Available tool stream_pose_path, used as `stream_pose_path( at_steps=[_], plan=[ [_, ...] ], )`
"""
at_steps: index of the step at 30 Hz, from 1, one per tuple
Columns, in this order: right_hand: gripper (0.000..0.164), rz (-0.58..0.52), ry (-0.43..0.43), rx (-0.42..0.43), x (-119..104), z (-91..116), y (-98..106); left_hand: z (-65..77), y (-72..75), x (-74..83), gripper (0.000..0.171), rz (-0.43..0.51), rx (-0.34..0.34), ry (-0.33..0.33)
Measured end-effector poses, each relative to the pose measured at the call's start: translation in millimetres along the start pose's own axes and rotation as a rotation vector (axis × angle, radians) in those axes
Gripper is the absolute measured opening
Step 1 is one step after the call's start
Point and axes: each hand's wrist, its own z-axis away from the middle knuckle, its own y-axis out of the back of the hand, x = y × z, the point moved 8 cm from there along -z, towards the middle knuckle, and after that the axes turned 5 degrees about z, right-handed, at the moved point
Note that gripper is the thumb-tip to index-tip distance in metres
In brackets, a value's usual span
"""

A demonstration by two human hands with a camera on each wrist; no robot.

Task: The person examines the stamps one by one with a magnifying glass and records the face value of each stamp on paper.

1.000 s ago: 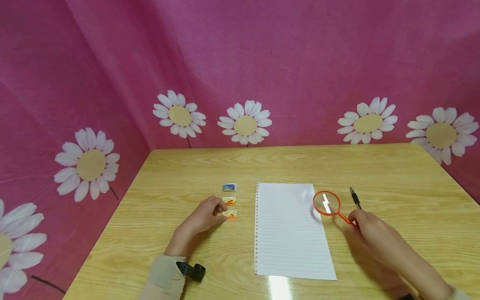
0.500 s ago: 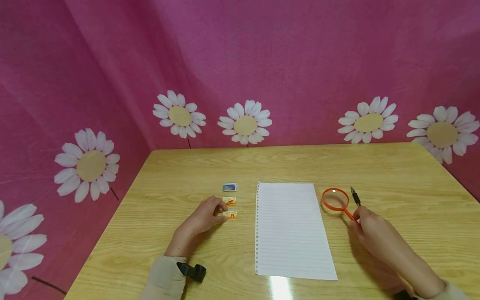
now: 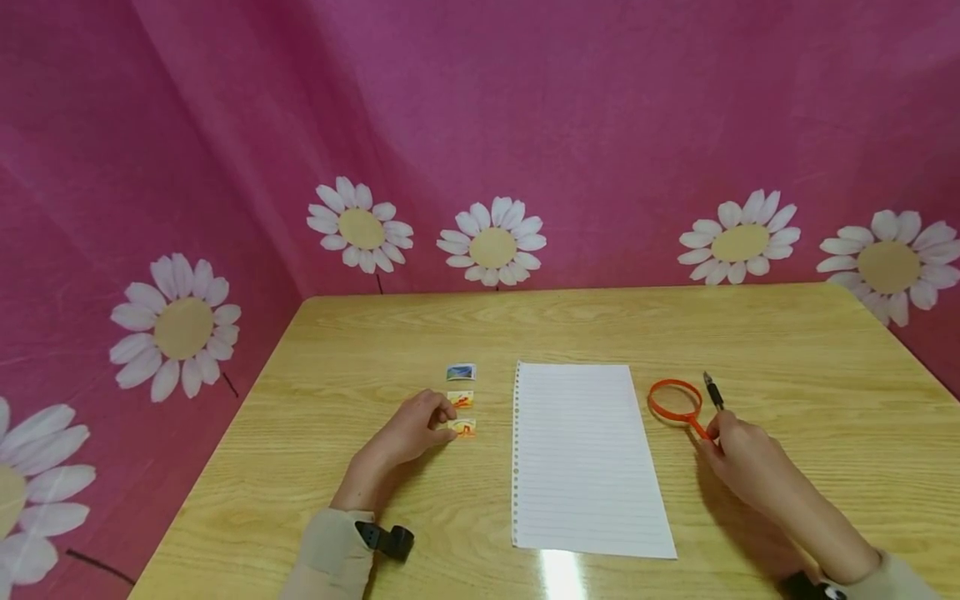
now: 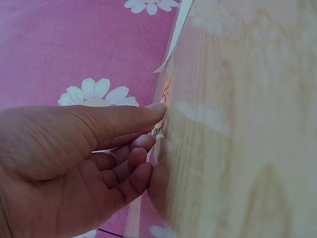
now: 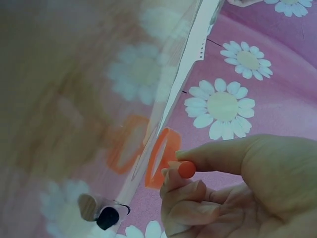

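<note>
My right hand [image 3: 750, 454] pinches the handle of an orange-rimmed magnifying glass [image 3: 701, 429] between thumb and fingers. The lens lies just beyond the right edge of the lined paper [image 3: 588, 467]. In the right wrist view the orange handle end [image 5: 186, 169] pokes out from the fingertips. On the left, three small stamps stand in a column: a blue one [image 3: 461, 372] farthest away, then two yellow-orange ones [image 3: 461, 399]. My left hand [image 3: 412, 429] rests beside them, with its thumb tip at the nearest stamp [image 3: 465, 428] and its other fingers bent, as the left wrist view shows.
A black pen [image 3: 714, 392] lies just right of the lens, partly hidden by my right hand. Everything is on a glossy wood-grain table [image 3: 360, 342]. A pink curtain [image 3: 600, 125] with daisies closes off the back and left.
My right hand has carried the magnifying glass a little to the right, off the paper's edge towards the pen, and the lens glare is gone. My left hand keeps its place.
</note>
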Motion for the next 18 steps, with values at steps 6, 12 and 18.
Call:
stream_pose_path(
  at_steps=[6,12,18],
  plan=[
    [0.014,-0.019,-0.008,-0.022,1.7,-3.7,-3.4,-0.6,0.8,1.2,0.015,-0.005,-0.002,-0.005],
    [0.013,-0.029,-0.034,-0.042,4.1,-5.3,-5.7,-1.0,1.3,-0.1,0.015,-0.005,0.005,0.017],
    [0.014,-0.022,-0.057,-0.101,7.0,-6.2,-10.2,-0.5,0.1,-0.8,0.015,0.005,0.003,0.022]
  ],
)
